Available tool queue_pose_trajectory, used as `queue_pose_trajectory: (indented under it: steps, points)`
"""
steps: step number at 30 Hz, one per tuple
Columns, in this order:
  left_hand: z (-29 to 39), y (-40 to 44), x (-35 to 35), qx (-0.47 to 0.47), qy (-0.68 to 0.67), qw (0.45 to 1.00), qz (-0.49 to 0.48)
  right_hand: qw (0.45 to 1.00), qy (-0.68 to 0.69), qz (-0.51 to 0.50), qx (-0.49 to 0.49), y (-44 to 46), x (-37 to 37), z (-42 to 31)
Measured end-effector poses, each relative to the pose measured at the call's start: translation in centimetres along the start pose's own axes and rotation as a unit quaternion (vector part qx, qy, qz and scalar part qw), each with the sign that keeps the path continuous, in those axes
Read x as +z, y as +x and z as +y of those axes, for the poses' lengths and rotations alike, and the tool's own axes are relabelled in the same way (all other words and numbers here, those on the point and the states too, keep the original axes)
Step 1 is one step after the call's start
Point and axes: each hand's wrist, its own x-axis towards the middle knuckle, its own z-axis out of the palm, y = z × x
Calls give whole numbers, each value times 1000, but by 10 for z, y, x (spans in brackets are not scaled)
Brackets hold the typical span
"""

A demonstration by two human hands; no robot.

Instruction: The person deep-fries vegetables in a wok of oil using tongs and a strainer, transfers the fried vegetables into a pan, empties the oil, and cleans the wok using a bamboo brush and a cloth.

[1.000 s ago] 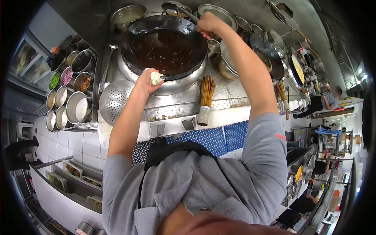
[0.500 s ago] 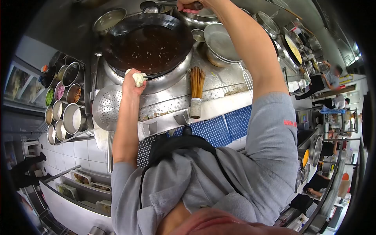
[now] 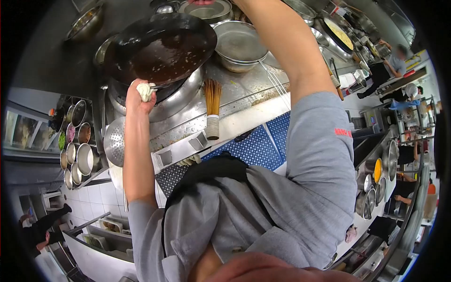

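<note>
A dark wok (image 3: 117, 49) with brown liquid and floating bits is tilted above the steel burner ring (image 3: 188, 91). My left hand (image 3: 138, 98) is closed around a white cloth (image 3: 146, 91) at the wok's near edge, where its handle is. At the top edge of the view only a few fingers of my right hand (image 3: 201, 2) show; what they hold is out of frame. A ladle (image 3: 164, 8) lies at the wok's far side.
A perforated skimmer (image 3: 114, 141) lies left of the burner, a bamboo brush (image 3: 213, 108) right of it. A strainer (image 3: 239, 41) rests on a pot. Ingredient tins (image 3: 85, 159) stand far left. A person (image 3: 396, 63) is at far right.
The wok has gone from sitting on the burner to being tilted, raised at its near right side. My right hand has moved up, mostly out of view. The whole view has also turned and shifted.
</note>
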Motion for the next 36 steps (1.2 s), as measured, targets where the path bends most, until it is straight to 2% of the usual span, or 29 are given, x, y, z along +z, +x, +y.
queue_pose_trajectory:
  steps: [1,4,16,17,25,28,31,36]
  points:
    - [-1,0,7,7,3,1000,5,999,-1,38,-27,-7,-1,6]
    - [-5,6,23,-2,19,1000,-2,997,-14,63,-47,-18,-13,24]
    - [-15,10,99,44,130,990,19,981,113,137,-83,-45,-40,103]
    - [-16,9,106,50,136,988,44,980,114,139,-91,-45,-41,109]
    - [-10,13,127,65,173,982,47,961,189,163,-116,-39,-44,147]
    - [-7,9,135,68,181,981,31,966,172,152,-117,-34,-48,154]
    - [-3,13,143,81,206,974,57,969,142,171,-110,-41,-48,159]
    - [6,6,157,90,254,962,53,956,206,174,-112,-43,-43,168]
